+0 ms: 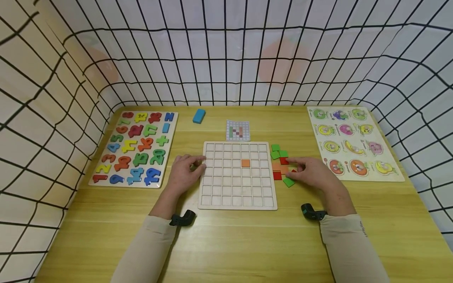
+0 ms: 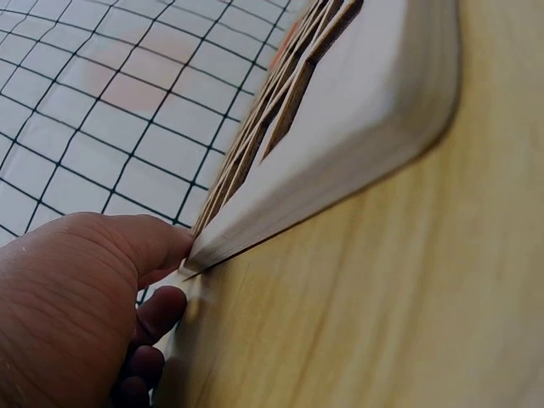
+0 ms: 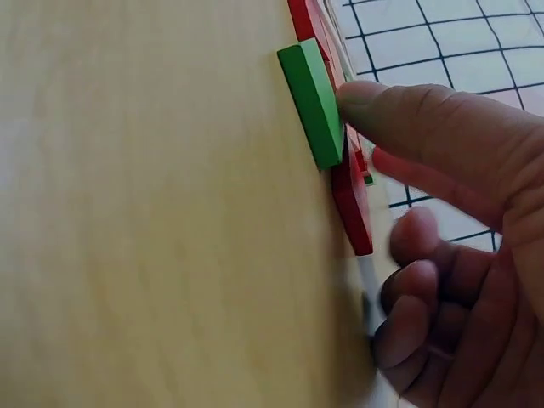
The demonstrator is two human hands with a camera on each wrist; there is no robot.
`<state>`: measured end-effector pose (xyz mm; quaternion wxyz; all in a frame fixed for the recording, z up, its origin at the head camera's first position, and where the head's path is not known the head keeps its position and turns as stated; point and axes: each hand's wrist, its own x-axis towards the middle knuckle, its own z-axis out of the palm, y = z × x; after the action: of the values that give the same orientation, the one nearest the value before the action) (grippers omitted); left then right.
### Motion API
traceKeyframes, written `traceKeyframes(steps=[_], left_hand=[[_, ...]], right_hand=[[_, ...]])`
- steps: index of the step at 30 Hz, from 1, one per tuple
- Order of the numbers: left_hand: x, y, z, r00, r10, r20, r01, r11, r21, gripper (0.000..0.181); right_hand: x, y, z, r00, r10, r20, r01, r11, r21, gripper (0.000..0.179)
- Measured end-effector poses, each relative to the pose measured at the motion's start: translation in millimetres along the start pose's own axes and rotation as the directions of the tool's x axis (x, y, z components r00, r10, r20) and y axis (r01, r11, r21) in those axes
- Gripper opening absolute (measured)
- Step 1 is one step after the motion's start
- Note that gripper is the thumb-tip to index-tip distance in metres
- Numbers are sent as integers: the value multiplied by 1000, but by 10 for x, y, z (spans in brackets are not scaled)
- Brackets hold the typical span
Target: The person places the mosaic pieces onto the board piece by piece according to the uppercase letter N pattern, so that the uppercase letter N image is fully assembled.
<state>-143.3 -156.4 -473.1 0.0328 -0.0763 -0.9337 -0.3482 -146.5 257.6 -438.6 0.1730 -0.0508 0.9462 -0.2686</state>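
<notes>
A pale wooden grid board lies flat, with one orange tile in a square of its upper half. My left hand has its index finger and thumb tips against the board's left edge, pinching nothing. In the left wrist view the thumb meets the board's side. Right of the board is a loose cluster of red, green and orange tiles. Over it reaches my right hand, index fingertip at a red tile, thumb lower down. The right wrist view shows that thumb overlapping a green tile, other fingers loosely bent.
Behind the board lies a pattern card with a coloured grid. A blue block sits at the back. The number puzzle is on the left, the fruit puzzle on the right. Black wire mesh rises around the table.
</notes>
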Motion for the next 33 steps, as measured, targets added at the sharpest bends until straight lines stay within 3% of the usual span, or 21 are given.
traceKeyframes(steps=[9, 33], left_hand=[[7, -1, 8, 1000, 2, 0, -2, 1000, 2, 33], [2, 2, 1, 1000, -5, 0, 5, 1000, -1, 32]], right_hand=[[14, 44, 26, 999, -27, -36, 27, 999, 20, 26], [48, 15, 84, 999, -33, -36, 33, 999, -1, 36]])
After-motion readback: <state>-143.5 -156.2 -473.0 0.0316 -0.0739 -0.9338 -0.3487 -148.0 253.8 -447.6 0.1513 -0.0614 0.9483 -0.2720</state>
